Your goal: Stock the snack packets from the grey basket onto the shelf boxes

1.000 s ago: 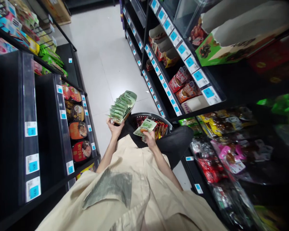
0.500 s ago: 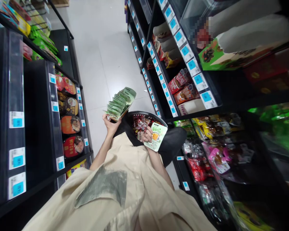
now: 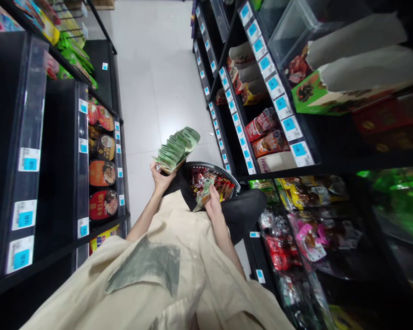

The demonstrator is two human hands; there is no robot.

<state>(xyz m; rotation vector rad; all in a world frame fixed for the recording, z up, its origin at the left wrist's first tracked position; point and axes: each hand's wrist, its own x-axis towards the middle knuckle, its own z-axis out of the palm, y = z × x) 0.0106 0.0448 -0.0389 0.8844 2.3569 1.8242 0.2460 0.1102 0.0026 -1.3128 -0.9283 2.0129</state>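
My left hand (image 3: 161,178) is wrapped round the lower end of an open display box of green snack packets (image 3: 177,147). Several packets stand fanned in a row inside it, tilted up over the floor. In my right hand (image 3: 214,201) a single green snack packet (image 3: 203,194) is pinched at its edge, seen slanted. This packet is over the near side of a dark basket (image 3: 237,184) between my legs. Red and brown wrapped snacks (image 3: 224,187) lie in the basket. The packet and my right hand hide part of them.
Black shelves rise on both sides of a pale tiled floor (image 3: 141,73). On the left stand round food tubs (image 3: 103,174); on the right are cut-open cartons (image 3: 358,75), red packets (image 3: 261,123) and bagged snacks (image 3: 306,192). Blue-and-white price tags (image 3: 280,103) line the shelf edges.
My right hand has turned the single packet from face-up to a slanted, edge-on pose and moved it left, over the basket's near side. My left hand still holds the box; the view has shifted slightly.
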